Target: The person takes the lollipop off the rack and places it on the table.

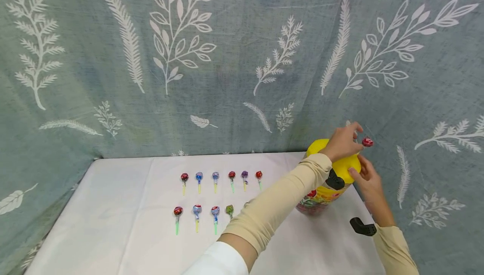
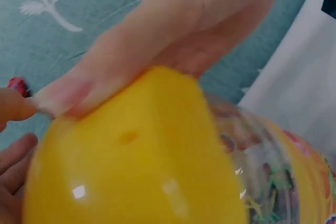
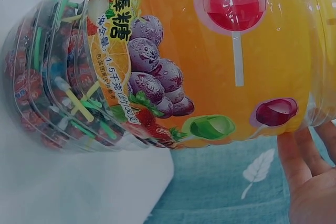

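My left hand (image 1: 342,140) is above the yellow top of a large plastic jar (image 1: 327,193), its fingers pinching a red-wrapped lollipop (image 1: 367,141) whose head sticks out to the right. The stick is hard to make out. With my right hand (image 1: 369,180) I grip the jar's upper end, thumb on the yellow lid (image 2: 131,171) and fingers round the far side. The jar leans to the right on the table. Through its clear wall in the right wrist view, many wrapped lollipops (image 3: 39,93) show at the bottom end. My left forearm hides part of the jar.
Two rows of wrapped lollipops lie on the white-covered table (image 1: 113,208): a back row with a blue lollipop (image 1: 199,176) and a front row with a green lollipop (image 1: 229,210). My left arm covers the front row's right end. A leaf-print curtain (image 1: 234,69) hangs behind.
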Demonstrator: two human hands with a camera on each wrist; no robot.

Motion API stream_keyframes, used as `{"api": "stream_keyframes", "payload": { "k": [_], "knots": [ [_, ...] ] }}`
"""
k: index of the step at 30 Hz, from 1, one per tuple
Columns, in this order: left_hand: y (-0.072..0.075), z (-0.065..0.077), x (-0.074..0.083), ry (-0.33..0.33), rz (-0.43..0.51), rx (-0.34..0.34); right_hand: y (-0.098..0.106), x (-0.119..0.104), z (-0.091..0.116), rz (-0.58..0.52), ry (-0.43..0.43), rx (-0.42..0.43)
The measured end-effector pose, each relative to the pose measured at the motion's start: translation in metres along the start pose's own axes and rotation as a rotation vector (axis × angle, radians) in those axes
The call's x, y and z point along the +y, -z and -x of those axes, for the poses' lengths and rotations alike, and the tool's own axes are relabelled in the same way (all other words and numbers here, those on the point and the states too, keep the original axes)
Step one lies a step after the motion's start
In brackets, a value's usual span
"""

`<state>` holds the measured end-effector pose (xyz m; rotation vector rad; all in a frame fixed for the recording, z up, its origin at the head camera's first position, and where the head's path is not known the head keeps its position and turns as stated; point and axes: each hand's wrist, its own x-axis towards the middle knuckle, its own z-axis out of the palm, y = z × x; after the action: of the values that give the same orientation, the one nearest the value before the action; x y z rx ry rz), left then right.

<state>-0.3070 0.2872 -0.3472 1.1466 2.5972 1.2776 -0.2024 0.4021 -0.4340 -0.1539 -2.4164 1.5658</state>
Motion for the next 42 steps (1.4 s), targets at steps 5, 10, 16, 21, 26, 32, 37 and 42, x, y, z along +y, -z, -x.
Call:
{"api": "stream_keyframes", "payload": {
  "k": [5, 10, 16, 21, 26, 32, 37, 42],
  "knots": [
    [-0.008, -0.001, 0.007, -0.014, -0.123, -0.060, 0.000, 0.001, -0.001, -0.019, 0.007, -0.001],
    [-0.011, -0.001, 0.007, -0.025, -0.134, -0.055, 0.001, 0.002, -0.001, 0.032, -0.006, -0.005],
    [-0.008, -0.001, 0.005, -0.046, -0.005, 0.011, -0.001, 0.000, -0.004, 0.017, 0.016, -0.026],
    [-0.003, 0.003, 0.008, -0.137, 0.130, 0.086, -0.001, -0.001, -0.004, 0.028, 0.008, -0.005],
    [0.004, 0.013, 0.009, -0.179, 0.234, 0.108, 0.001, 0.001, -0.001, 0.023, 0.014, -0.008],
    [0.021, 0.029, 0.000, -0.204, 0.341, 0.163, -0.003, 0.004, 0.000, 0.019, 0.021, -0.024],
    [0.036, 0.039, -0.005, -0.215, 0.402, 0.200, -0.003, 0.004, 0.001, 0.047, -0.004, 0.015],
    [0.048, 0.049, -0.012, -0.187, 0.467, 0.232, -0.001, 0.003, 0.004, 0.050, 0.009, 0.033]
  ]
}}
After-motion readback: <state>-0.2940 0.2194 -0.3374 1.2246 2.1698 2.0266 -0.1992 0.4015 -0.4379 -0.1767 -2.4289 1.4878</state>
